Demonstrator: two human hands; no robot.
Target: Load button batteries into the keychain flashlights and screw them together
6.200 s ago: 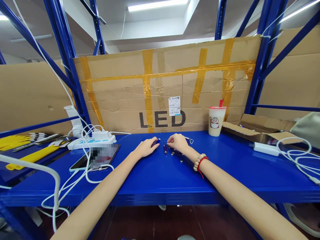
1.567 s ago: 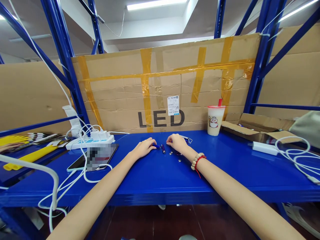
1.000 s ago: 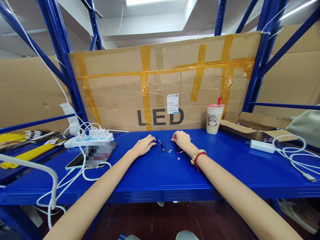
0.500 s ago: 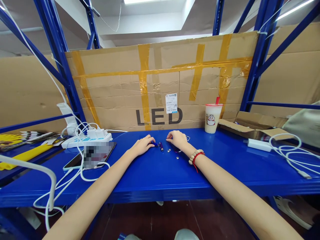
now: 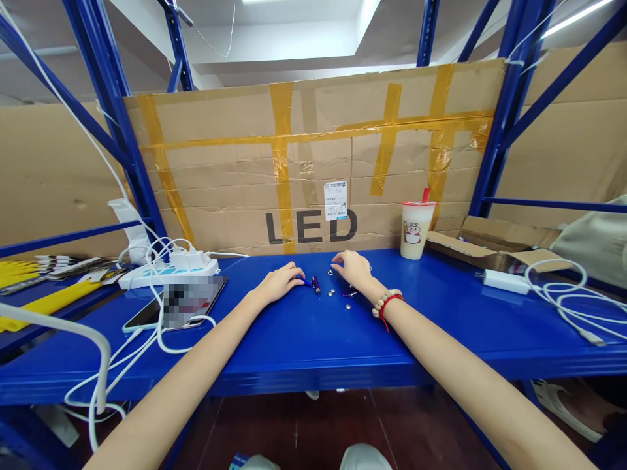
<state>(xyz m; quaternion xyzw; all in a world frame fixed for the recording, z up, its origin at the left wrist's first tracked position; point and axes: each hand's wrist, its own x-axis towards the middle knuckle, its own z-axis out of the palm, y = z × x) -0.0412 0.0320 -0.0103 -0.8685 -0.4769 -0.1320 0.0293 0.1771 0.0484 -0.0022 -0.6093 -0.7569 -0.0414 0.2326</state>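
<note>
My left hand [image 5: 283, 283] rests on the blue table [image 5: 294, 333], its fingers closed on a small blue piece [image 5: 306, 282]. Just right of that lies a short dark purple cylinder [image 5: 316, 285]. Several small silver pieces are scattered nearby, among them a round silver disc [image 5: 348, 307]. My right hand [image 5: 353, 267] hovers low over the table, fingers curved and slightly apart, with no object visible between them. Close below its fingertips sits a small silver piece [image 5: 330, 272]. A thin purple loop [image 5: 349, 294] is partly hidden under the right wrist.
A drink cup [image 5: 414, 232] stands at the back right, near an open cardboard box [image 5: 494, 245]. A white charger [image 5: 505, 282] with coiled cable lies on the right. Left are a phone [image 5: 196, 303], a power strip [image 5: 206, 271] and loose cables. Cardboard [image 5: 220, 189] closes the back.
My right hand has moved slightly right and up, away from the small silver piece, which now shows beneath its fingertips. My left hand stays in place with the blue piece.
</note>
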